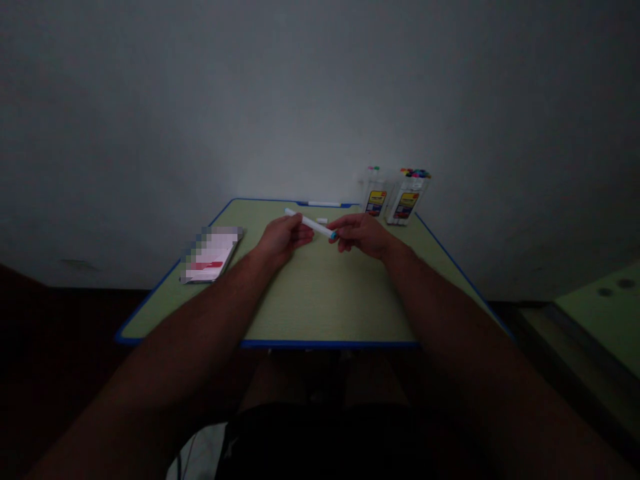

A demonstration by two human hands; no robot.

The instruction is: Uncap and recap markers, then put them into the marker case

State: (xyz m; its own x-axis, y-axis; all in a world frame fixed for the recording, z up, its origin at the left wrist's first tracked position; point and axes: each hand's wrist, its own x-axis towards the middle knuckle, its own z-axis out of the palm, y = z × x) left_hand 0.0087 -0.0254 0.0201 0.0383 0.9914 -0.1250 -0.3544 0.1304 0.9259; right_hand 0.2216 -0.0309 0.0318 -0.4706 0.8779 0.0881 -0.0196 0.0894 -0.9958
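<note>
Left hand [283, 240]: grip closed on the white marker [311, 223], toward its upper end.
Right hand [364, 235]: grip pinched at its blue end.
Position: held slanted above the tabletop [330, 300].
Labels: yellow and dark, on two clear cases [406, 200], back right; print too small.
Flat item [213, 255], left: pixelated, red-banded.

A: "Which details are lacking clarity?"
B: "Pixelation is obscuring the flat object's [215, 257] outline. The labels [407, 201] are appearing too small for reading."
A: "Which parts are being hidden?"
B: "Forearms [200, 340] are covering the table's [325, 313] front rim; the picture's right edge is cropping the green panel [600, 317]."
</note>
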